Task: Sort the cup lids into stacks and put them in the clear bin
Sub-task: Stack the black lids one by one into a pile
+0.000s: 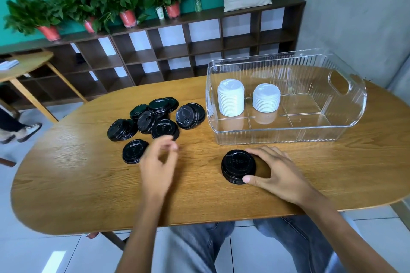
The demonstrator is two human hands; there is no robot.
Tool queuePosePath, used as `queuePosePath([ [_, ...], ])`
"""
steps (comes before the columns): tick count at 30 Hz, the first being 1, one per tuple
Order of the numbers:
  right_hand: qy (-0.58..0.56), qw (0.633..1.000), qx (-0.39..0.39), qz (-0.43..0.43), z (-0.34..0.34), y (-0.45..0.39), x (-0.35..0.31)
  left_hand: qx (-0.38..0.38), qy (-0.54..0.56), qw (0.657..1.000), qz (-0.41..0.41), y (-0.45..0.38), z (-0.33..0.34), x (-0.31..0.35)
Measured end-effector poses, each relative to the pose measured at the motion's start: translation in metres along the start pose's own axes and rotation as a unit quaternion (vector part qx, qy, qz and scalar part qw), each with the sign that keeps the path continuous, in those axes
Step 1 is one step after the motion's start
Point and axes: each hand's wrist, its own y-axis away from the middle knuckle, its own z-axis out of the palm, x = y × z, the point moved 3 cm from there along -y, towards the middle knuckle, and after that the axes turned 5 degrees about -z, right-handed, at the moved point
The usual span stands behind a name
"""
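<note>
Spreading across most of the view, the oval wooden table [66, 184] shows a warm, fine grain. At its far right stands the clear bin [286, 133], ribbed transparent plastic with a cut-out handle and low dividers; inside, in its left compartments, two neat stacks of white lids [230, 98] stand side by side, the left one taller. The loose black lids [155, 117] lie in a jumbled pile left of the bin, glossy round discs with raised sip spouts, some overlapping or tilted, one lying apart at the near edge of the pile. The left hand [158, 162] hovers just in front of that pile, fingers loosely curled, blurred, holding nothing that I can make out. It is plainly the nearer hand to the pile. The right hand [275, 170] rests on the table, thumb and fingers cupped round a short black stack [238, 166], which sits just in front of the bin.
</note>
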Motion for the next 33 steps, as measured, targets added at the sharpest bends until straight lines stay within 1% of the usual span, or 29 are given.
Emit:
queuePosePath([
  [1,0.002,1.0,0.001,0.0,0.0,0.0,0.0,0.039,-0.016,0.999,-0.022,-0.01,-0.011,-0.01],
  [2,0.004,1.0,0.002,0.0,0.0,0.0,0.001,0.06,-0.037,0.996,-0.045,-0.018,-0.018,-0.018],
  [3,0.005,1.0,0.003,-0.001,0.001,-0.001,0.001,0.064,-0.065,0.994,-0.065,-0.025,-0.02,-0.025],
  [5,0.006,1.0,0.005,-0.004,0.001,0.0,0.001,0.033,-0.124,0.989,-0.077,-0.034,-0.011,-0.03],
  [7,0.006,1.0,0.007,-0.006,0.001,0.0,0.002,-0.014,-0.162,0.985,-0.061,-0.039,0.003,-0.029],
  [9,0.005,1.0,0.006,-0.006,0.002,0.0,0.002,-0.042,-0.185,0.98,-0.054,-0.045,0.013,-0.03],
  [12,0.005,1.0,0.006,-0.007,0.002,0.0,0.004,-0.041,-0.186,0.979,-0.078,-0.051,0.015,-0.037],
  [17,0.004,1.0,0.009,-0.007,0.003,-0.001,0.005,-0.029,-0.192,0.978,-0.079,-0.053,0.015,-0.04],
  [19,0.0,1.0,0.012,-0.005,0.004,-0.001,0.005,-0.008,-0.164,0.983,-0.08,-0.049,0.013,-0.038],
  [22,-0.002,1.0,0.013,-0.003,0.003,-0.001,0.004,0.029,-0.114,0.992,-0.052,-0.039,0.009,-0.031],
  [24,-0.005,1.0,0.012,-0.002,0.002,-0.001,0.004,0.035,-0.087,0.995,-0.043,-0.031,0.007,-0.025],
  [26,-0.005,1.0,0.012,-0.001,0.002,-0.001,0.003,0.022,-0.089,0.995,-0.043,-0.018,0.006,-0.018],
  [29,-0.007,1.0,0.015,-0.002,0.002,0.0,0.003,-0.027,-0.148,0.988,-0.027,0.011,0.012,-0.002],
  [31,-0.005,1.0,0.013,-0.002,0.002,0.0,0.003,-0.083,-0.228,0.97,0.009,0.026,0.02,0.004],
  [33,-0.006,1.0,0.01,-0.002,0.002,-0.001,0.003,-0.129,-0.289,0.949,0.017,0.031,0.026,0.004],
])
